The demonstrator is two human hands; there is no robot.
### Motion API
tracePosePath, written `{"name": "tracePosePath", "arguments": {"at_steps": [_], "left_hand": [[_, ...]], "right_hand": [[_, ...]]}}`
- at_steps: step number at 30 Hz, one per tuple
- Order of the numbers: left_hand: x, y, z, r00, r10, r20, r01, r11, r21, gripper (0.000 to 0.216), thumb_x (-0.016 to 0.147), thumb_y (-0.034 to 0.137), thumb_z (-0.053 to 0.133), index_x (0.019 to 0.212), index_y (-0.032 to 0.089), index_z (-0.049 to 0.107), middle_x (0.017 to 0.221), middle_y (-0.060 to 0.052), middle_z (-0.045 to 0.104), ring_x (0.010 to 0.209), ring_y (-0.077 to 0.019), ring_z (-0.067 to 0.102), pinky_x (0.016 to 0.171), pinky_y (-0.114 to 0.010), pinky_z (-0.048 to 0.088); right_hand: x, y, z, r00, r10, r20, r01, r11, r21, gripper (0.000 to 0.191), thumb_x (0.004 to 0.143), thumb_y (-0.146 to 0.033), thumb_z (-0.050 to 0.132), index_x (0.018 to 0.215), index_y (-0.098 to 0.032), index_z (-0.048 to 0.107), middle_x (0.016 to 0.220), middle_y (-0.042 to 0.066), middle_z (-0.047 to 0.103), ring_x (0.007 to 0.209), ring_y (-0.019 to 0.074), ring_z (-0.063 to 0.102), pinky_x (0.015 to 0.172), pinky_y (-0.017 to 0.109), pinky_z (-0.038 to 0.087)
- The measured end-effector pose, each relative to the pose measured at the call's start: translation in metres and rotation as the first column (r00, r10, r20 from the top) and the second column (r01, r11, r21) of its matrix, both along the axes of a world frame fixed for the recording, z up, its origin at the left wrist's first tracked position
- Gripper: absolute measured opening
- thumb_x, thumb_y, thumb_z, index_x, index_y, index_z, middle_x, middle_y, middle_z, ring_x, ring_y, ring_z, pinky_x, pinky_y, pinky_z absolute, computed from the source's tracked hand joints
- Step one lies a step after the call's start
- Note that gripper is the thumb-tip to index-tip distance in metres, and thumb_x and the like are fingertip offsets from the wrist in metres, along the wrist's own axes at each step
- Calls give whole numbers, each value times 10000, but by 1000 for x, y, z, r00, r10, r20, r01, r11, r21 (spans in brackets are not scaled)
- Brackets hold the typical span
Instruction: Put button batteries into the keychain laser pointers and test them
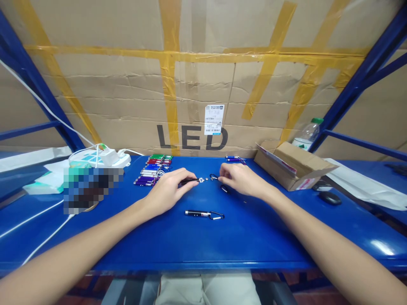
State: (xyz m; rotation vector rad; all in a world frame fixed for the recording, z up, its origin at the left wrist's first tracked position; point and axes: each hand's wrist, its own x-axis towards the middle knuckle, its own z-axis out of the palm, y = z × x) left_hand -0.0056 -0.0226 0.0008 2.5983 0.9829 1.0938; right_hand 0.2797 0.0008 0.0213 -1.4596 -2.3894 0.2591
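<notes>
Place: looks like a workshop
Furniture: blue table (203,245), blue frame (358,82)
Backdrop: taped cardboard (127,93) marked "LED"
Rows: penlights (151,173), grouped by colour

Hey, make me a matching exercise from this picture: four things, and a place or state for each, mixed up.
Things:
1. Left hand
2. Loose penlight
3. Bottle
4. Power strip

Places and states:
A. White and light blue, on the left of the table
B. Green-capped, behind the open cardboard box
C. Pinching a slim dark item
D. Black, lying on its side between the forearms

Right pairs: 1-C, 2-D, 3-B, 4-A.
</notes>
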Motion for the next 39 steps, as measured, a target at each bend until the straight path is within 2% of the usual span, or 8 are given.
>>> {"name": "tracePosePath", "arguments": {"at_steps": [3, 7, 10, 14, 20, 32, 36, 39], "left_hand": [[1, 0, 0, 999, 27, 17, -26, 999, -35, 255, 1075, 418, 630, 1072, 196, 755, 1021, -56, 787, 907, -213, 741, 802, -316, 580], [2, 0, 1, 999, 47, 27, -45, 997, -64, 248, 1063, 419, 647, 1071, 199, 762, 1027, -52, 796, 901, -209, 744, 791, -310, 580], [2, 0, -1, 999, 42, 18, -40, 996, -83, 249, 1060, 420, 650, 1067, 200, 767, 1037, -52, 802, 905, -211, 749, 807, -316, 582], [3, 0, -4, 1000, 17, -16, -18, 995, -97, 240, 1062, 405, 649, 1066, 200, 772, 1050, -55, 806, 934, -224, 752, 834, -326, 576], [4, -1, -5, 999, -8, -42, 3, 993, -121, 237, 1066, 406, 646, 1075, 215, 786, 1072, -48, 807, 968, -227, 758, 839, -324, 574], [4, 0, -9, 995, -49, -86, 40, 994, -97, 240, 1078, 399, 626, 1090, 222, 788, 1076, -53, 807, 982, -231, 760, 862, -329, 574], [3, 0, -8, 994, -45, -100, 35, 995, -96, 233, 1079, 387, 627, 1096, 214, 782, 1066, -53, 800, 974, -227, 754, 868, -331, 570], [3, 0, -9, 994, -54, -96, 46, 995, -86, 257, 1084, 403, 612, 1089, 211, 784, 1054, -61, 800, 956, -226, 751, 860, -332, 574]], "right_hand": [[7, 0, 4, 984, 2, 179, 16, 995, -99, 161, 998, -354, 674, 913, -219, 657, 914, 65, 780, 809, 229, 692, 672, 310, 398], [9, -4, 5, 971, 27, 240, 18, 983, -183, 175, 974, -389, 694, 917, -228, 654, 915, 71, 780, 825, 247, 701, 648, 313, 386], [9, -6, 3, 964, 61, 259, -8, 980, -199, 105, 950, -320, 699, 948, -227, 649, 938, 69, 773, 828, 244, 695, 654, 308, 391], [8, -7, 2, 959, 134, 249, -88, 979, -185, 78, 919, -195, 679, 985, -216, 642, 1007, 73, 763, 867, 229, 685, 697, 291, 416], [5, -8, 0, 950, 187, 251, -152, 976, -153, 72, 932, -184, 685, 989, -201, 644, 1060, 96, 753, 891, 230, 672, 734, 289, 431], [2, -5, -4, 971, 168, 172, -135, 973, -186, 58, 922, -189, 686, 959, -211, 647, 938, 58, 742, 830, 220, 665, 688, 283, 420], [6, -5, -2, 955, 267, 130, -250, 959, -134, 144, 953, -181, 685, 1077, -207, 615, 1075, 73, 671, 887, 207, 625, 757, 283, 446], [8, -3, -3, 939, 330, 92, -313, 935, -165, 87, 995, -164, 634, 1073, -203, 627, 1095, 75, 627, 906, 201, 613, 800, 293, 466]]}}
